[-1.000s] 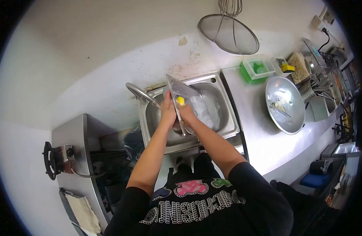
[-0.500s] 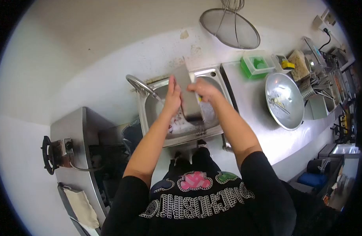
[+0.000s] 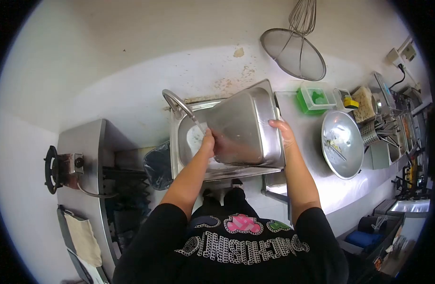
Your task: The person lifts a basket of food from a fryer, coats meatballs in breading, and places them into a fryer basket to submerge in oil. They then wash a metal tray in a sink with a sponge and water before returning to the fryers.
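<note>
Steel pan [image 3: 241, 125], over sink [image 3: 174, 154], faucet [image 3: 175, 99] alongside

Single view, from wearer's head: looks forward and steeply down. Black shirt [image 3: 250, 272] large at bottom centre, nearest lens. Steel pan [image 3: 241, 128] mid-frame, within arms' reach, over sink [image 3: 173, 146]. Wall [image 3: 108, 71] ahead, across top. Worktop [image 3: 305, 165] recedes toward right edge. Floor [image 3: 253, 187] seen below sink, farther down. Wide lens: corners dark, outer edges bowed.
</note>
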### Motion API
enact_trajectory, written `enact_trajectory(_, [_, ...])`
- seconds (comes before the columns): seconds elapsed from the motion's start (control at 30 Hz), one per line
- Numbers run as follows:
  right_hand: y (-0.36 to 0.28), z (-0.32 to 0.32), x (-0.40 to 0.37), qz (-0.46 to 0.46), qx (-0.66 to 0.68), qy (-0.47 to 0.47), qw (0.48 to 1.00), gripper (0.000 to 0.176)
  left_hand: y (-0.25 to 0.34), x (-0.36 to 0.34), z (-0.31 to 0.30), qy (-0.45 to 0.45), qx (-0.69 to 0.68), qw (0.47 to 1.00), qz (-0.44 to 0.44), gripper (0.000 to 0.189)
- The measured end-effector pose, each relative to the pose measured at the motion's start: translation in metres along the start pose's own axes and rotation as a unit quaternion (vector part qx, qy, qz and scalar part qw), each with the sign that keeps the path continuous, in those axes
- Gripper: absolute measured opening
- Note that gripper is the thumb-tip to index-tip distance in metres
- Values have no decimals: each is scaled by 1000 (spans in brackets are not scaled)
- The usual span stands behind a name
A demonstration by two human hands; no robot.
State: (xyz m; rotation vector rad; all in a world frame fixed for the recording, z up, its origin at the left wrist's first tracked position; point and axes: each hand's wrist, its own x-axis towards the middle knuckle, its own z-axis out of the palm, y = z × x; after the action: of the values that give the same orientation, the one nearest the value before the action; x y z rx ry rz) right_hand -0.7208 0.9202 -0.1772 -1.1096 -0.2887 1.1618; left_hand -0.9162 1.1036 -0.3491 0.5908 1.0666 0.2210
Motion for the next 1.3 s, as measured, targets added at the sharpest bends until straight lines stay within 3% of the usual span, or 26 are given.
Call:
enact_trajectory(0.13, [28, -46, 18, 8, 62, -6, 998, 18, 10, -12, -16, 51, 7, 999, -9, 55])
enact_trajectory(0.17, [36, -59, 27, 16, 64, -6, 998, 18, -4, 31, -48, -5, -39, 999, -27, 52])
enact_trajectory(0.2, [43, -71, 35, 24, 66, -7, 997, 18, 0, 18, -41, 9, -41, 999, -34, 51])
enact_trajectory(0.3, [54, -98, 53, 71, 46, -58, 995, 32, 16, -18, -25, 17, -58, 996, -60, 48])
enact_trajectory(0.37, [60, -105, 59, 73, -27, -16, 997, 41, 8, 7, -51, -27, -83, 993, -85, 49])
enact_trajectory(0.5, [48, -80, 48, 101, -246, 128, 955, 69, 8, 10, -70, 4, -95, 995, -41, 36])
enact_trajectory(0.6, [64, -90, 61, 100, -278, 133, 946, 72, 13, 1, -72, 12, -89, 996, -16, 30])
enact_trajectory(0.8, [95, -110, 86, 97, -410, 156, 893, 57, 21, 3, -80, 47, -47, 996, 61, 28])
enact_trajectory(0.83, [83, -86, 69, 55, -378, 169, 909, 51, 22, 0, -78, 58, -39, 995, 65, 28])
enact_trajectory(1.0, [108, -77, 73, -79, -478, 231, 844, 44, 25, -1, -88, 64, -19, 991, 118, 29])
enact_trajectory(1.07, [118, -75, 72, -188, -492, 247, 813, 43, 34, -8, -85, 78, 11, 987, 141, 29])
enact_trajectory(1.1, [118, -71, 70, -212, -519, 260, 786, 49, 43, -31, -65, 140, 55, 978, 147, 29])
enact_trajectory(1.17, [108, -55, 65, -263, -551, 264, 746, 49, 42, -31, -63, 127, 50, 974, 182, 29])
enact_trajectory(1.2, [105, -49, 63, -288, -567, 266, 724, 50, 42, -28, -65, 119, 47, 972, 199, 29])
enact_trajectory(1.23, [107, -49, 72, -247, -549, 252, 758, 56, 40, -19, -68, 131, 54, 966, 215, 30])
enact_trajectory(1.3, [116, -40, 76, -279, -588, 287, 702, 59, 35, -17, -65, 139, 75, 960, 232, 31])
